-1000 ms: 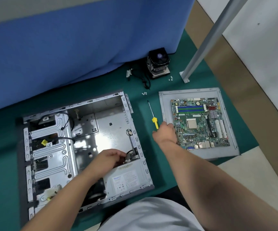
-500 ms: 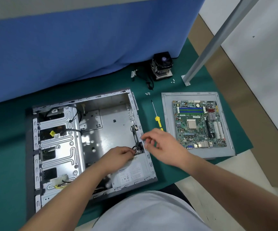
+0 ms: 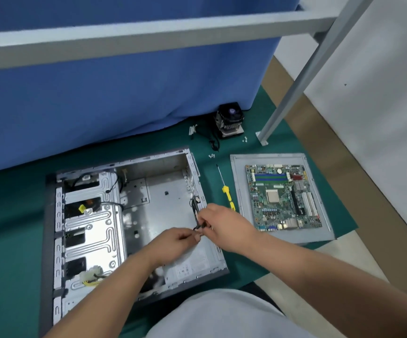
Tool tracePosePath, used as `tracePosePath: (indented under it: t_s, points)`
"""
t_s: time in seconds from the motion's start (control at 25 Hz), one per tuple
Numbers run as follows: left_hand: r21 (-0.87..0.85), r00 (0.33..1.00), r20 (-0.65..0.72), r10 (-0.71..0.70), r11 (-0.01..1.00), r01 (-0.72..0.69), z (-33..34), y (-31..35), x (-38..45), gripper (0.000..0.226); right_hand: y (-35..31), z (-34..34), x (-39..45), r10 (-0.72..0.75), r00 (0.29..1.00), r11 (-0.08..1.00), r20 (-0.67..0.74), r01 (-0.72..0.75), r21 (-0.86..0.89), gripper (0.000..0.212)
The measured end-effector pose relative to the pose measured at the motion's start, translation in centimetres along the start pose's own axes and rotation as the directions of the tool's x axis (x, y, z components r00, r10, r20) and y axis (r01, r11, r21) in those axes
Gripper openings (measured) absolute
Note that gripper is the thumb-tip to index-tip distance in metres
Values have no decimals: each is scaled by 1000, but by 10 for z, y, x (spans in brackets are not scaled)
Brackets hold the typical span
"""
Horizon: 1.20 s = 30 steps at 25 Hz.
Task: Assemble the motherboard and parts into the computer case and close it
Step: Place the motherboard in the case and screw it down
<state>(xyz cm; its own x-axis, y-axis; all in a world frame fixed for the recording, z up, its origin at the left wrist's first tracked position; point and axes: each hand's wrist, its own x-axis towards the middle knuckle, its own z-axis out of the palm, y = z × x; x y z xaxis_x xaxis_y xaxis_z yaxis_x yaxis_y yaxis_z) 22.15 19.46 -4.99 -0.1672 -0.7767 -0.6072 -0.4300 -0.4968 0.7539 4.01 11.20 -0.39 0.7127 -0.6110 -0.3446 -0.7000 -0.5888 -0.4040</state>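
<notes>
1. Over the open computer case (image 3: 134, 215), both hands meet near its right wall.
2. The left hand (image 3: 175, 240) has its fingers curled, pinching the end of a black cable (image 3: 195, 211) between thumb and fingertips.
3. The right hand (image 3: 224, 224) sits just right of the left one, its fingers also curled and pinching the same cable near a small black connector; the fingertips of the two hands nearly touch.
4. From the hands, the cable runs away from the person along the inner right wall of the case.
5. The motherboard (image 3: 282, 197) lies flat on a grey side panel (image 3: 237, 191), to the right of the right hand and apart from it, outside the case.
6. A yellow-handled screwdriver (image 3: 225, 189) lies on the green bench mat (image 3: 14, 203) between the case and the panel, its handle end just beyond the right hand's knuckles.
7. A CPU cooler (image 3: 229, 120) stands farther off, well beyond both hands, against the blue cloth (image 3: 112, 93), with small screws (image 3: 211, 156) scattered nearby.
8. Left of the left hand, the drive cage fills the case's left half, with a white connector on yellow wires at its near end.
</notes>
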Motion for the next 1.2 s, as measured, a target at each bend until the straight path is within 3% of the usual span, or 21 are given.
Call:
tracePosePath:
  t_s: [0.2, 0.48, 0.56, 0.68, 0.76, 1.04, 1.2]
  points:
    - [155, 996, -29, 84, 985, -78, -3, 2, 0, 17, 1, -6, -5, 27, 999, 999, 19, -27, -35, 18]
    - [271, 993, 28, 117, 955, -121, 2, 3, 6, 33, 1, -17, 9, 55, 997, 997, 45, -53, -54, 13]
    - [218, 992, -30, 120, 970, -110, 3, 5, 7, 22, 2, -24, 20, 64, 997, 997, 48, -61, -50, 11]
    - [35, 955, -283, 88, 996, -82, 6, 6, 10, 25, 7, -35, 35, 47, 997, 999, 56, -46, -22, 13]
    - [17, 929, -367, 54, 999, -52, 8, 11, 12, 17, 9, -38, 41, 43, 997, 999, 60, -45, 29, 15]
    - [-73, 939, -337, -64, 996, 42, 18, 34, 24, 10, 10, -30, 52, 66, 997, 988, 32, -70, 141, 28]
    - [-181, 932, -340, -129, 981, 70, 19, 37, 26, 16, 19, -17, 46, 144, 987, 960, -66, -123, 251, 27]
